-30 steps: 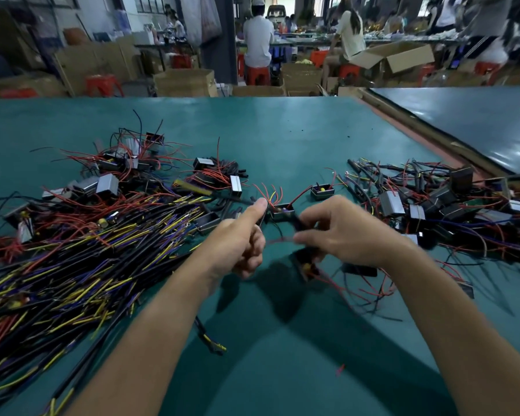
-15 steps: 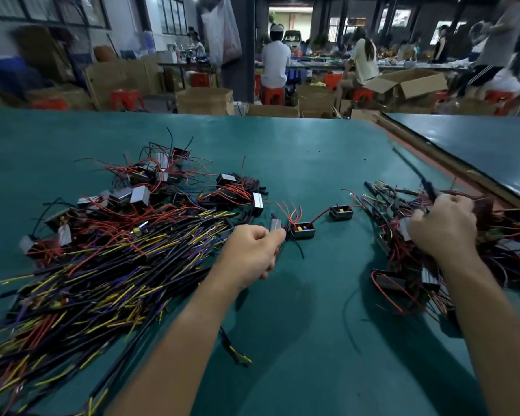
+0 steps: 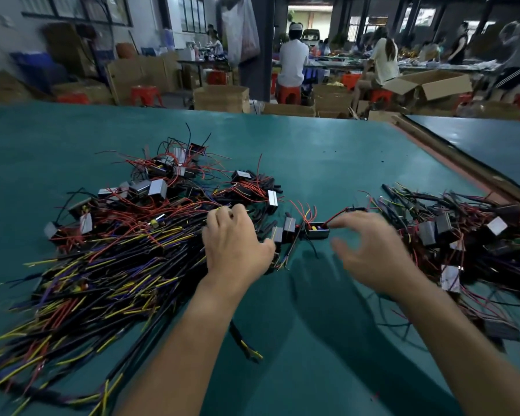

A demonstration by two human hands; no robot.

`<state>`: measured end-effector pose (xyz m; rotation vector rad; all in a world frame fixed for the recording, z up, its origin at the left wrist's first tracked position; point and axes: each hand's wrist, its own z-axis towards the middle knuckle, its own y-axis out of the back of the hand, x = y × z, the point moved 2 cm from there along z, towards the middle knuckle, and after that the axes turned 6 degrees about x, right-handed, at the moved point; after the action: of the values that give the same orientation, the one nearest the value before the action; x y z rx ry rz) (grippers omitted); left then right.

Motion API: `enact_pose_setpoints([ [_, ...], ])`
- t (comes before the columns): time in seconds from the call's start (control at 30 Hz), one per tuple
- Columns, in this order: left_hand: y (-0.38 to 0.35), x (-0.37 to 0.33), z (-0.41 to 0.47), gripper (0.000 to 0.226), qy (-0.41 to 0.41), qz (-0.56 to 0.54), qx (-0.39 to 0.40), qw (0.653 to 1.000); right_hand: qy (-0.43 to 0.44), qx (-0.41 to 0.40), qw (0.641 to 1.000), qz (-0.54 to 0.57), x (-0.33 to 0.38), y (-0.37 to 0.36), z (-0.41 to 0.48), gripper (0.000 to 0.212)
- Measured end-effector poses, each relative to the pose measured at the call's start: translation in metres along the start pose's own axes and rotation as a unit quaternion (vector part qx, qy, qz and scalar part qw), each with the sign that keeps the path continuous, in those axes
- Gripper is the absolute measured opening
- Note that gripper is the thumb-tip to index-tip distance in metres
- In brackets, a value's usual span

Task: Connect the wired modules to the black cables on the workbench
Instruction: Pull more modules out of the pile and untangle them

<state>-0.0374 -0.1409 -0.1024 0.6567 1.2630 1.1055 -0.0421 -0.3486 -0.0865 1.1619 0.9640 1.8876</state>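
Your left hand [image 3: 237, 247] curls over the black cables [image 3: 117, 265], grip unclear; right hand [image 3: 373, 253] spread, empty, module [image 3: 317, 232] between them for pickup

Left hand [image 3: 237, 247] is down at the edge of the black cables [image 3: 108, 274], fingers curled into the heap; whether it grips one, hard to tell. Right hand [image 3: 373, 256], blurred, hovers with fingers spread above the green tabletop [image 3: 327, 151], just beside an open wired module [image 3: 317, 232]. A tangle of modules [image 3: 463, 229] sits further right.
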Motion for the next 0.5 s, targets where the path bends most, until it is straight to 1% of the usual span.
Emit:
enact_pose_setpoints([
  [0.03,-0.001,0.001,-0.001,0.062,0.013,0.031,0.016,0.999,0.009,0.041,0.999,0.006,0.002,-0.009,-0.001,0.024],
  [0.1,-0.003,0.002,-0.001,0.070,0.041,0.053,0.058,0.996,0.009,0.092,0.996,0.019,0.002,-0.018,-0.003,0.028],
  [0.13,-0.005,0.003,-0.001,0.072,0.047,0.058,0.080,0.994,0.007,0.097,0.995,0.028,0.001,-0.019,-0.004,0.029],
  [0.2,-0.010,0.003,-0.002,0.070,0.042,0.076,0.109,0.990,0.010,0.075,0.995,0.061,0.005,-0.015,-0.005,0.028],
  [0.27,-0.013,0.005,-0.001,0.063,0.033,0.090,0.119,0.988,0.024,0.041,0.993,0.104,0.018,-0.010,-0.004,0.025],
  [0.33,-0.017,0.003,0.001,0.060,0.021,0.102,0.123,0.987,0.052,0.025,0.990,0.126,0.038,-0.007,0.000,0.024],
  [0.4,-0.019,0.001,0.000,0.061,0.012,0.110,0.131,0.985,0.086,0.041,0.987,0.133,0.066,-0.006,0.012,0.026],
  [0.5,-0.022,-0.001,-0.005,0.064,-0.018,0.117,0.155,0.981,0.140,0.090,0.980,0.110,0.119,-0.009,0.041,0.032],
])
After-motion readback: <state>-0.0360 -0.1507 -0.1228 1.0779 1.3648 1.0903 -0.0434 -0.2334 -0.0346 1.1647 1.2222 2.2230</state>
